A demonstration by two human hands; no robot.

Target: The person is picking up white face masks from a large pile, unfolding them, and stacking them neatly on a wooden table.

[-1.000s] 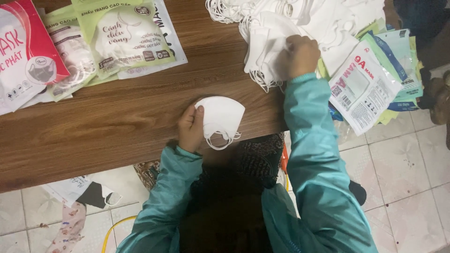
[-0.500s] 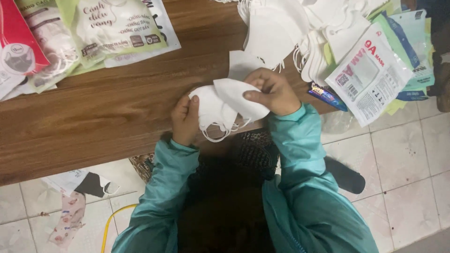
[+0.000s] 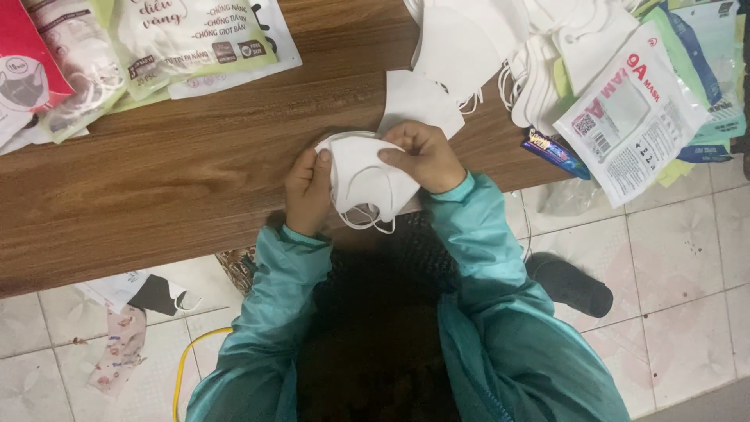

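Note:
Both my hands hold a small stack of white folded face masks [image 3: 366, 178] at the near edge of the wooden table [image 3: 180, 180]. My left hand [image 3: 309, 190] grips the stack's left side, thumb on top. From the right, my right hand [image 3: 425, 156] pinches the top mask's upper edge. Ear loops dangle below the stack. Another white mask [image 3: 418, 101] lies flat just behind my right hand. A heap of loose white masks [image 3: 500, 47] fills the far right of the table.
Printed mask packets lie at the far left [image 3: 195, 35] and a red packet [image 3: 23, 66] at the corner. More flat packets [image 3: 637, 109] overhang the table's right edge. On the tiled floor lie a dark slipper [image 3: 570, 285], scraps [image 3: 148, 293] and a yellow cord [image 3: 191, 355].
My right hand left the heap at the far right, carried a mask to the one my left hand held, and now both hands press the masks together.

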